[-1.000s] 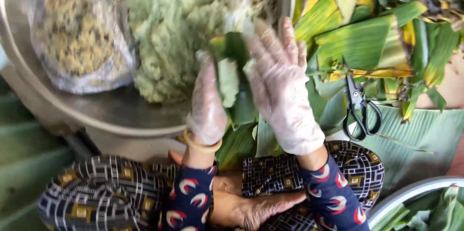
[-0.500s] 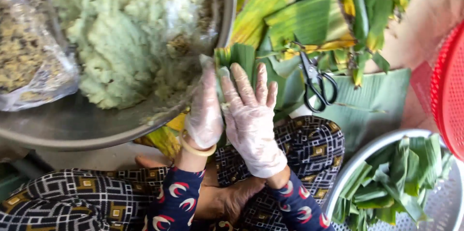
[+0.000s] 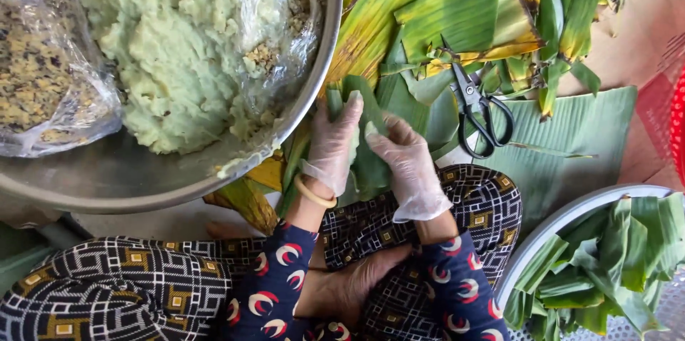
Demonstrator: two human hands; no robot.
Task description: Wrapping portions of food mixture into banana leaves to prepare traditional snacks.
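Hands in thin clear gloves meet over the person's lap in the head view, both on one strip of green leaf (image 3: 371, 163). The left hand (image 3: 332, 148) lies flat along the strip's left edge, fingers straight and pointing away from the body, grip open and pressing rather than clasping. The right hand (image 3: 407, 166) curls over the right edge, its fingertips pinching the leaf near the top, so that grip is closed on the leaf.

To do this step well, the person would likely keep the flat hand steady as a backing while the pinching fingers work along the grain, since such leaves tear easily across it.

The leaf looks smooth, dark green and long, limp enough to bend over the fingers, with a paler smear by the right fingertips. It sits just below the rim of a wide metal basin (image 3: 314, 98) holding pale green dough (image 3: 171, 63) and plastic bags of crumbly filling (image 3: 43, 77). Black scissors (image 3: 481, 109) lie to the right on a heap of banana leaves (image 3: 471, 13). A second bowl (image 3: 542, 241) of folded leaf pieces stands at the lower right.
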